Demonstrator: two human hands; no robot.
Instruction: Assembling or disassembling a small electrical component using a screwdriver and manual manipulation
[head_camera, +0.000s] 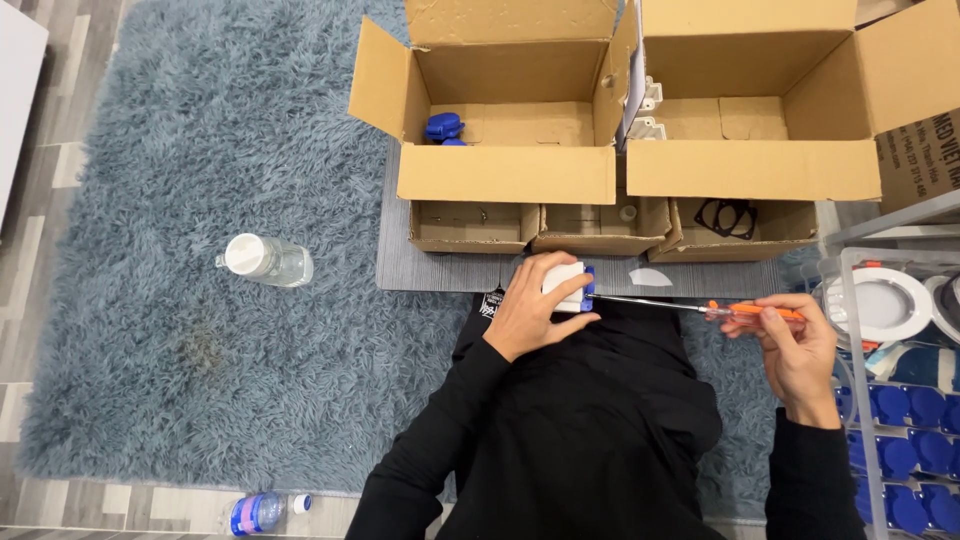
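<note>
My left hand grips a small white block with a blue part on its right side, held over my lap. In my right hand is a screwdriver with an orange handle. Its thin metal shaft points left, and the tip meets the blue side of the white block. Both sleeves are black.
Two open cardboard boxes stand ahead; the left one holds blue parts. Three low cardboard trays sit on a grey mat before them. A clear bottle lies on the blue rug. A wire rack with blue and white parts is at right.
</note>
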